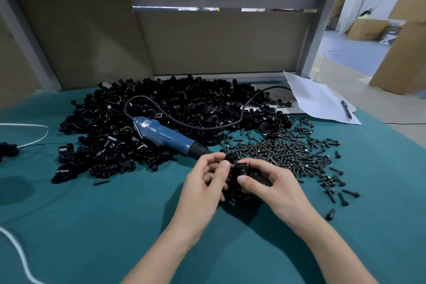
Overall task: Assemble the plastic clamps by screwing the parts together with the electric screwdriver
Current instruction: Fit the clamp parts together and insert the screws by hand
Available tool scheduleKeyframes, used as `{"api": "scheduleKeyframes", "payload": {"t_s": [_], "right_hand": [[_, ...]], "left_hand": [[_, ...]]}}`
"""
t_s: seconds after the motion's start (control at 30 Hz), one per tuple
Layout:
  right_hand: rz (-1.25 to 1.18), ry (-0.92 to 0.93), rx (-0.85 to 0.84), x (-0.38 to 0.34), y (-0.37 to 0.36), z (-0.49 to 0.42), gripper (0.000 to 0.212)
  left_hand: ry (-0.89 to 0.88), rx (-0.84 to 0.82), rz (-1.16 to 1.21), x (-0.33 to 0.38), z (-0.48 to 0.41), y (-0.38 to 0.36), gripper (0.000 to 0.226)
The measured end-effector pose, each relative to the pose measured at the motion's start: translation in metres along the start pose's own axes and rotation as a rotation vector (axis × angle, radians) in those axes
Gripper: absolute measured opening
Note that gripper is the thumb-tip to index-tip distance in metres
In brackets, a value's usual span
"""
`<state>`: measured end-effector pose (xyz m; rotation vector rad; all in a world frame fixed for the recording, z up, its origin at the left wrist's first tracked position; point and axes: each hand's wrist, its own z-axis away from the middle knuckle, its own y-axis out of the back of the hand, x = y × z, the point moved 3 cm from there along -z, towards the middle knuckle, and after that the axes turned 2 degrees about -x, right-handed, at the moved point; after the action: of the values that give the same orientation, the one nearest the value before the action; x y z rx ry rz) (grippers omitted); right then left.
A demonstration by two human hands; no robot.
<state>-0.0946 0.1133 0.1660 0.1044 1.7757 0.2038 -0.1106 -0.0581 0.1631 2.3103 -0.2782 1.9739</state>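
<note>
Two grips clamped on one small black clamp (241, 168) at lower centre: left hand (205, 184) pinches one end, right hand (274, 184) wraps the body. Seems light, stiff, slick plastic, so I'd hold the flat sides.

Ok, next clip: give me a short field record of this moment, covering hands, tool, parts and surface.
left hand: pinches one end of the clamp part
right hand: grips the clamp part from the other side
electric screwdriver: lying unheld on the pile of black plastic parts, cable trailing back
screws: loose heap right of the hands
table cover: teal cloth
paper: far right, pen on it
</note>
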Motion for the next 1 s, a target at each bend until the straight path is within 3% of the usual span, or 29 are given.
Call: {"api": "scheduleKeyframes", "payload": {"t_s": [0.13,0.27,0.5,0.63,0.8,1.0], "right_hand": [[0.020,0.005,-0.007,0.0018,-0.0005,-0.0012,0.027],[0.021,0.001,-0.005,0.0058,0.0001,-0.0018,0.030],[0.018,0.007,-0.008,0.0053,0.0001,-0.0023,0.031],[0.028,0.005,-0.021,0.0023,-0.0008,-0.0010,0.029],[0.020,0.005,-0.024,-0.0019,-0.0018,0.0000,0.028],[-0.010,0.004,-0.013,-0.0015,-0.0002,0.0005,0.027]], "left_hand": [[-0.012,0.004,-0.106,-0.0006,-0.0001,0.0015,0.025],[-0.037,-0.003,-0.087,0.0002,-0.0006,0.0011,0.009],[0.003,-0.001,-0.012,0.0005,-0.0006,-0.0004,0.008],[0.016,0.008,-0.123,-0.0038,-0.0004,0.0018,0.026],[-0.032,0.018,-0.115,-0.0043,-0.0006,0.0021,0.010],[-0.049,0.007,-0.062,-0.0015,0.0011,-0.0015,0.010]]}}
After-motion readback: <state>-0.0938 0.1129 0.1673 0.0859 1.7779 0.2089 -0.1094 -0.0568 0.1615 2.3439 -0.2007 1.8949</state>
